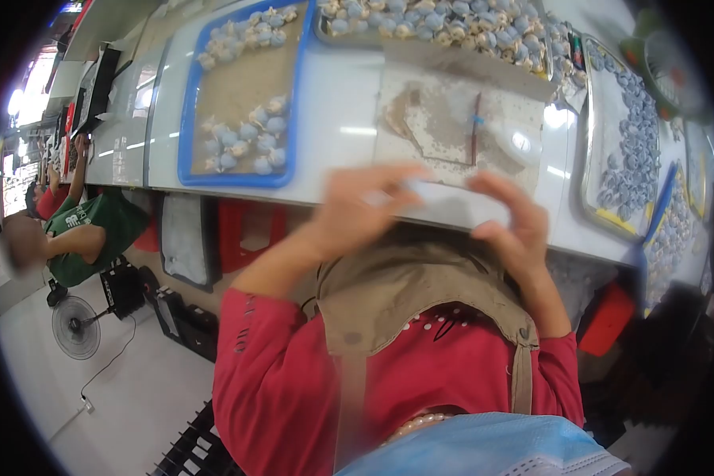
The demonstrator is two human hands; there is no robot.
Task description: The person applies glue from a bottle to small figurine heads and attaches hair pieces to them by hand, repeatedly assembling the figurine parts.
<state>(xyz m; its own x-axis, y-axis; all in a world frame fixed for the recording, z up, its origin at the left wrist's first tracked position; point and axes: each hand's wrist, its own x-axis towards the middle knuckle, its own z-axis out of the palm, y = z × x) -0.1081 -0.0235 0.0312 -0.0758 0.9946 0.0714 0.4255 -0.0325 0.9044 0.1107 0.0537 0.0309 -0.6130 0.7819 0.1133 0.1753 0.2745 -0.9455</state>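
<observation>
Stick (475, 144) on board (440, 139): likely light, stiff, best pinched at blue band (478, 121). Right hand (520, 226): fingers curved wide apart. Left hand (355, 213): blurred, can't tell.

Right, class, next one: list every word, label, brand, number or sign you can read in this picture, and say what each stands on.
No text can be quoted with certainty.
Dark lettering on the wearer's red sleeve: letters show, but sideways and too blurred to read.
White mark on the other person's green shirt: too small and blurred to read.
</observation>
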